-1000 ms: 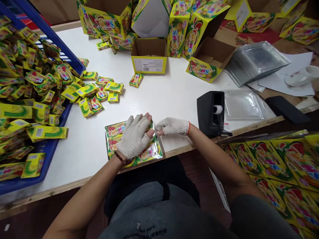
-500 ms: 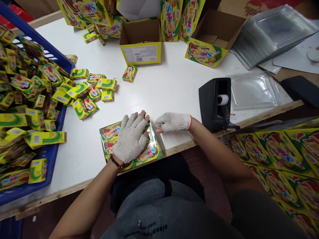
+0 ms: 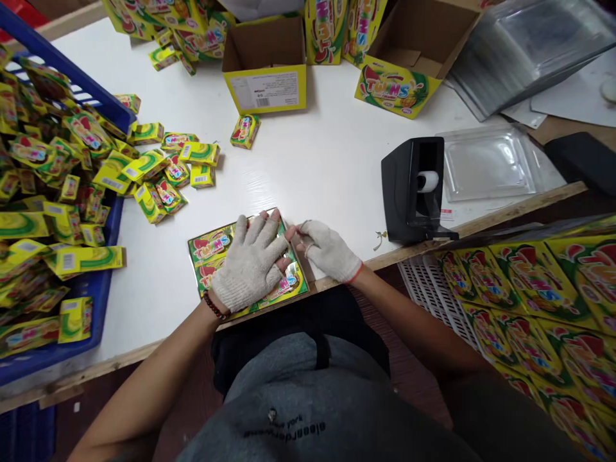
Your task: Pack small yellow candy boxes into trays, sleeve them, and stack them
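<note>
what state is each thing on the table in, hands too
left hand: spread flat on the pack
right hand: fingers bent at the pack's right edge, grip unclear
pack: lying flat, partly covered
basket: heaped with small boxes
middle carton: open on top
right carton: open
dispenser: upright, white roll inside

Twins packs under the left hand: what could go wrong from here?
The Twins packs sit right at the table's wooden edge, so a small slip might tip them off. The left hand lies flat on top and could dent them if it bears down. The black tape dispenser also stands at that edge, where the right forearm might knock it.
</note>
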`<state>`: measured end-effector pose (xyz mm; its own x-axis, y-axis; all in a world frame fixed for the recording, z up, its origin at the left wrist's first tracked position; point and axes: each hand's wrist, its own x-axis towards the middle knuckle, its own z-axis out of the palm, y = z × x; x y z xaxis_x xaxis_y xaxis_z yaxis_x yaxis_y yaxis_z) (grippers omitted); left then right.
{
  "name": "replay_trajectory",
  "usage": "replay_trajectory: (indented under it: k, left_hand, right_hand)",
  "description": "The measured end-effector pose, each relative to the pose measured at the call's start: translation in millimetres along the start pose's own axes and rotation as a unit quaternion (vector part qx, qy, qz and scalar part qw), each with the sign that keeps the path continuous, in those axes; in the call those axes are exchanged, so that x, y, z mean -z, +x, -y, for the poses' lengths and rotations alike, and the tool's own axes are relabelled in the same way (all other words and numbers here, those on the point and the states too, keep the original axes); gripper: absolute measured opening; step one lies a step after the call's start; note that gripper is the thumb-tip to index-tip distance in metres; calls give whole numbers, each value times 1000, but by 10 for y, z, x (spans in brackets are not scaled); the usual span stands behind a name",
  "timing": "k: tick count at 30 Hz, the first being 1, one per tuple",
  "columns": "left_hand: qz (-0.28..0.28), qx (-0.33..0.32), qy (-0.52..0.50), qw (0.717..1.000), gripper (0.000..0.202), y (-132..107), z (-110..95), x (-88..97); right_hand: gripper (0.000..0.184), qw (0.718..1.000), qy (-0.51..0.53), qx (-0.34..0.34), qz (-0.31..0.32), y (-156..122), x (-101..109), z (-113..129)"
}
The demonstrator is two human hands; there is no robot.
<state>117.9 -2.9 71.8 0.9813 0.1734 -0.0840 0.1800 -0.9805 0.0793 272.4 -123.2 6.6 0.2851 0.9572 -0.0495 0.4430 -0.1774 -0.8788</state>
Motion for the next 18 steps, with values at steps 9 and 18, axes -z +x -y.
replay_trajectory:
  k: [9, 18]
  left_hand:
    - [-63, -81, -38, 994, 52, -1273, 278, -356]
    - [-181, -21, -46, 982, 34, -336, 387, -555]
  right_hand:
    - [35, 935, -190, 298, -37, -427, -536, -164]
    - [35, 900, -286, 181, -275, -272, 650, -108]
